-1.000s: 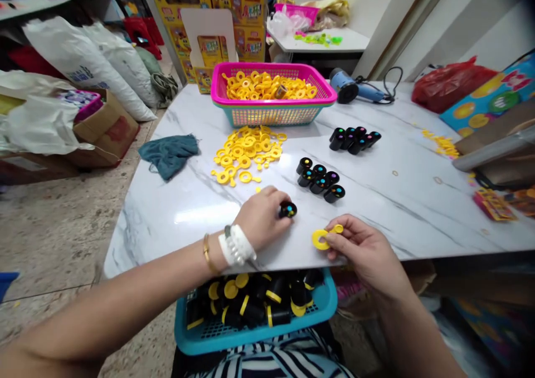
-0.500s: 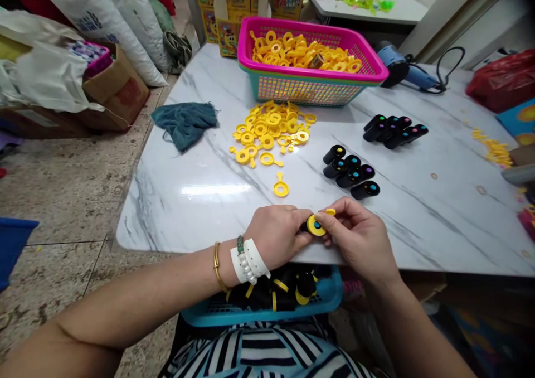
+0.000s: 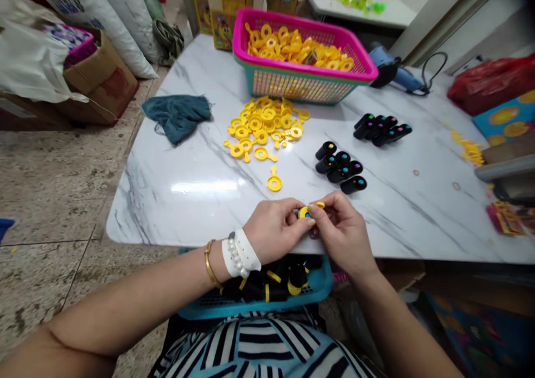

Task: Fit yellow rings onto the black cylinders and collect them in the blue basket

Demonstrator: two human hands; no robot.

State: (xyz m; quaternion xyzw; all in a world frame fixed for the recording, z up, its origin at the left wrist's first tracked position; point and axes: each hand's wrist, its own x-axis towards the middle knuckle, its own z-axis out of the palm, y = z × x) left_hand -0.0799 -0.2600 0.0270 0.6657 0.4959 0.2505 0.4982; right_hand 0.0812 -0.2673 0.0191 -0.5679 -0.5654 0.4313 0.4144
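Above the table's front edge, my left hand (image 3: 271, 227) is closed around a small black cylinder, mostly hidden by my fingers. A yellow ring with a tab (image 3: 303, 213) sits over the cylinder's end, where a blue centre shows. My right hand (image 3: 345, 230) pinches this ring near its tab, and my left thumb presses it too. Just beyond lies a single yellow ring (image 3: 275, 183), with a pile of similar rings (image 3: 267, 120) behind it. Several black cylinders with coloured ends (image 3: 341, 169) stand to the right, and a second group (image 3: 382, 129) is farther back.
A pink-rimmed basket (image 3: 305, 68) of yellow rings stands at the back. Below the table edge, a blue basket (image 3: 321, 289) on my lap holds black cylinders with yellow rings. A dark teal cloth (image 3: 178, 116) lies left; a blue tool with a cord (image 3: 403, 77) lies back right.
My left thumb has come forward onto the yellow ring, beside my right thumb. Both hands stay together on the piece. The whole view has shifted slightly.
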